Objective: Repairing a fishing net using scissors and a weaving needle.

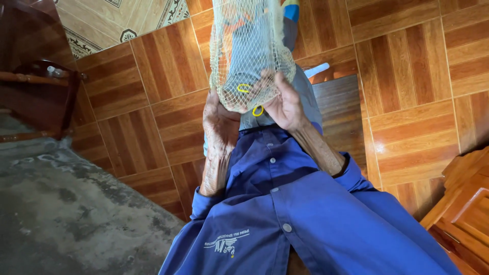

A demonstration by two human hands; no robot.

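Above the tiled floor (407,76), both hands (220,119) hold the net (249,51) upright.

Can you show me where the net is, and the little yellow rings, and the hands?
net (249,46): head view, middle of the mesh.
yellow ring (244,88): head view, on the loop.
left hand (219,119): head view, back.
right hand (285,104): head view, back.

Brown patterned floor tiles (407,61), a dark wooden chair (41,97) at left, and orange wooden furniture (463,209) at right.

The net bag (249,51) runs past the top edge, and its mesh veils both hands' fingertips.
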